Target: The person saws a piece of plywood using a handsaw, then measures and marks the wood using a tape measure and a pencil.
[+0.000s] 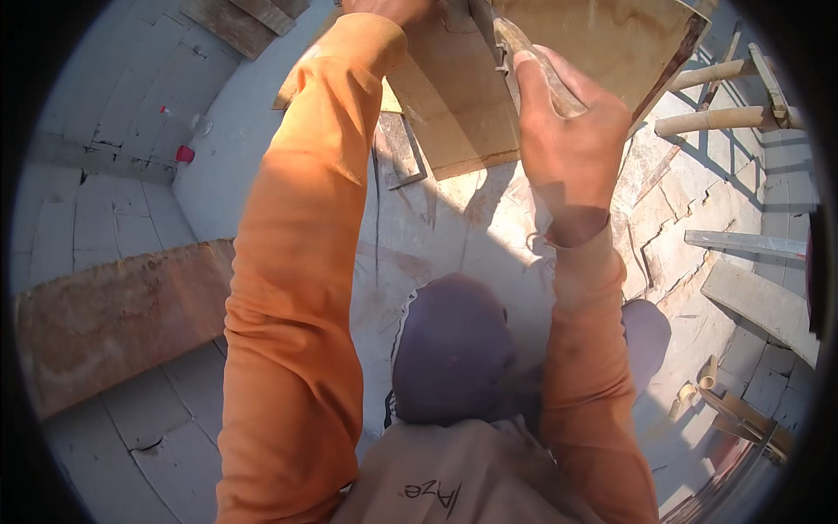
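My right hand (576, 131) is closed round the worn wooden handle (555, 83) of a tool. The tool's far end runs up past the top edge, so I cannot make out its kind. Below and left of it lies a brown plywood board (467, 113), tilted, with its near end in sunlight. A larger plywood sheet (633, 44) with a dark, rough edge stands beyond my right hand. At the top edge, my left hand (393, 7) is over the plywood; its fingers are cut off by the frame.
A wide plank (122, 319) lies at the left. Bamboo poles (720, 120) and a grey board (761, 306) are at the right. A small red cup (184, 154) and a clear bottle (201, 124) sit far left. My knee (454, 349) is below the board.
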`<control>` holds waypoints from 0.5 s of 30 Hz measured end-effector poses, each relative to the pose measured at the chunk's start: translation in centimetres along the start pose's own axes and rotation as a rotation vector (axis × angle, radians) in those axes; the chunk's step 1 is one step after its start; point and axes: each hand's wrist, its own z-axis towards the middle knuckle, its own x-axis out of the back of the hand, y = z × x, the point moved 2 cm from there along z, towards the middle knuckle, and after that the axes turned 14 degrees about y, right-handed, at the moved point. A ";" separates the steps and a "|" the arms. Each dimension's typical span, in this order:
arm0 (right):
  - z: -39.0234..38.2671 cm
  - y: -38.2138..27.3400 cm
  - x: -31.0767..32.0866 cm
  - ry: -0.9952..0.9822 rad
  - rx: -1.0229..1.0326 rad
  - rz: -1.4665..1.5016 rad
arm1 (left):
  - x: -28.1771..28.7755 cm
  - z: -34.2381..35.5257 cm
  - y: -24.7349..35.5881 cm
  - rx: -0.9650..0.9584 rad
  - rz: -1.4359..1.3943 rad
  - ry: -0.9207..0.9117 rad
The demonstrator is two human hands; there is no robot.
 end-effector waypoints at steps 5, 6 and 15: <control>-5.5 1.2 4.2 -0.007 0.086 0.020 | 1.3 -0.3 -1.9 0.070 0.016 -0.042; -7.9 1.7 7.2 -0.014 0.082 -0.061 | 0.7 -0.2 -1.0 0.110 -0.018 -0.061; 2.0 -0.1 -0.7 -0.068 0.086 -0.066 | 0.5 -0.4 1.0 0.091 0.000 0.033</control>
